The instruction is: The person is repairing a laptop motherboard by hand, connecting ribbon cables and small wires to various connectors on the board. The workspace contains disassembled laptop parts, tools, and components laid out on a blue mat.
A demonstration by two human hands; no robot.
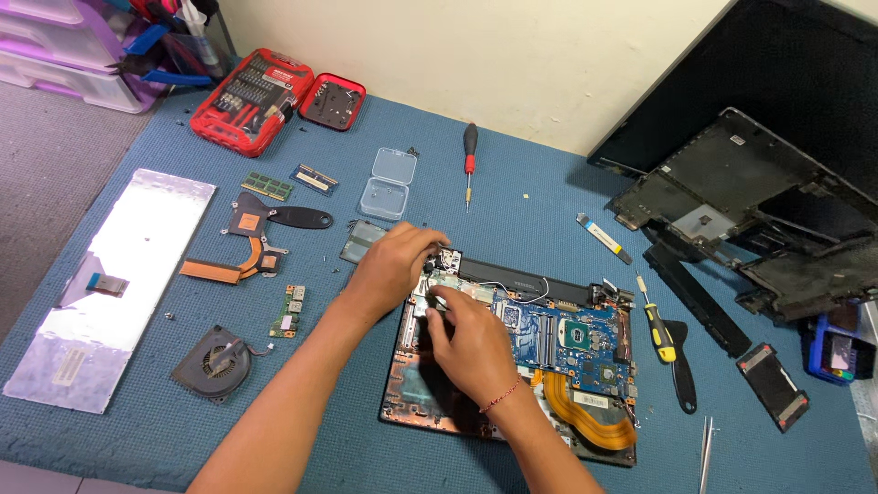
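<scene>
Two hands on opened laptop (430, 412): left hand (395, 265) and right hand (471, 343) pinch small part near blue board (572, 343). Fan (215, 363), heat pipe (240, 247), keyboard (114, 284) already out; board remains.

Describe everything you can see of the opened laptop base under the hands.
The laptop base lies flat on the blue mat, its cover off. A blue circuit board with a square chip fills its right half; an orange ribbon cable curves along the front right corner. The left hand and the right hand both touch its back left part.
</scene>
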